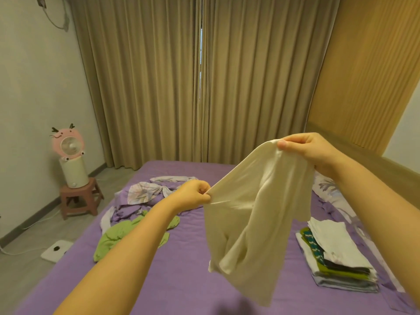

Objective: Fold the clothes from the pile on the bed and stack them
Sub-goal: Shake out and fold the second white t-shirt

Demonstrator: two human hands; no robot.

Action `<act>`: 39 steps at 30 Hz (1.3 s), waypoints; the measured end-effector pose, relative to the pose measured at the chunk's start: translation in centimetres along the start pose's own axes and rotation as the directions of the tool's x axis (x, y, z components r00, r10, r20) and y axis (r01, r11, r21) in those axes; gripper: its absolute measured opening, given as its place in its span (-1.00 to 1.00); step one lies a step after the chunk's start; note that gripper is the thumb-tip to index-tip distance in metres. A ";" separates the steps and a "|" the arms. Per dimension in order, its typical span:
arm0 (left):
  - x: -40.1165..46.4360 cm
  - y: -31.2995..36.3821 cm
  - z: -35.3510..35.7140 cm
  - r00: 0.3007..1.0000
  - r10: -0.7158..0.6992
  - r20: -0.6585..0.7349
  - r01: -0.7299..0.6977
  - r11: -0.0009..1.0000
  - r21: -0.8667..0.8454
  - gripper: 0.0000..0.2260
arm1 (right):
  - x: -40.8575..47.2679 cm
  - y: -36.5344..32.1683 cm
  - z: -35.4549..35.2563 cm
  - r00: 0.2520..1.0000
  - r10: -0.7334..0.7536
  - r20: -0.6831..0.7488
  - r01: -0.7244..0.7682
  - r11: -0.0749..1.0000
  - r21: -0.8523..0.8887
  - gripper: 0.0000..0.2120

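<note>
Head: cream top in both hands.

dim warm indoor light | daylight sliver at curtains gap | soft focus | edges bowed

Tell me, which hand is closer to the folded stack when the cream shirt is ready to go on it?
Probably the right hand. It pinches the cream shirt on the same side as the folded stack; the left hand grips it nearer the green garment.
</note>
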State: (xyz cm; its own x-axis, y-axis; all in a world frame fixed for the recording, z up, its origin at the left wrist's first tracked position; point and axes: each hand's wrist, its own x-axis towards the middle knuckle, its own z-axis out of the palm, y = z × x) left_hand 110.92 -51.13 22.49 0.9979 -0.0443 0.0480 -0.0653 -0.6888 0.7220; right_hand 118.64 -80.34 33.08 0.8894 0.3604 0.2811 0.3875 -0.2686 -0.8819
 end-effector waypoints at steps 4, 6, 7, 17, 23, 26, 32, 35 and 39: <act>0.2 -0.9 -0.9 0.996 -0.080 -0.050 0.086 0.989 0.117 -0.77 | -0.3 2.3 -2.2 0.993 0.095 -0.068 -0.092 0.995 0.033 -0.85; 0.0 -1.8 -1.3 0.985 -0.158 -0.074 0.163 0.984 0.069 -0.82 | -0.6 3.1 -3.5 0.983 0.136 -0.121 -0.129 0.989 0.066 -0.83; -0.1 -2.2 -1.6 0.977 -0.198 -0.074 0.199 0.980 0.007 -0.85 | -0.7 3.5 -4.0 0.978 0.151 -0.146 -0.142 0.987 0.071 -0.83; -0.3 0.3 -0.6 0.956 -0.293 -0.015 0.203 0.698 -0.687 -0.83 | -2.1 6.3 -3.1 0.988 0.112 -0.110 -0.115 0.993 -0.016 -0.91; 0.0 1.7 -1.0 0.955 -0.180 0.238 0.296 0.673 -0.678 -0.67 | -1.6 6.4 -2.2 0.989 0.038 -0.143 -0.064 0.981 -0.182 -0.84; 0.4 2.7 -0.8 0.957 -0.083 0.279 0.260 0.675 -0.690 -0.55 | -1.9 5.9 -1.1 0.999 0.005 -0.050 -0.011 0.993 -0.114 -0.81; 1.6 7.4 1.4 0.989 0.028 0.145 0.071 0.769 -0.635 -0.49 | -1.3 3.8 2.1 0.982 -0.107 0.154 0.102 0.994 0.044 -0.86; 1.8 9.6 1.5 0.974 0.124 0.190 0.000 0.838 -0.546 -0.57 | -0.8 3.4 3.9 0.988 -0.131 0.086 0.119 0.984 0.134 -0.89; 2.6 10.6 2.1 0.998 -0.037 -0.053 0.007 0.881 -0.473 -0.77 | -1.0 4.2 6.2 0.996 -0.087 0.011 0.081 0.956 0.283 -0.86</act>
State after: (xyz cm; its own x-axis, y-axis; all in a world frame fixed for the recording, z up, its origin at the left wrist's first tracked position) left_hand 112.79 -60.02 28.83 0.9981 0.0194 0.0579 -0.0507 -0.2650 0.9629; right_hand 117.84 -76.33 26.75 0.8494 0.3926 0.3527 0.3736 0.0247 -0.9273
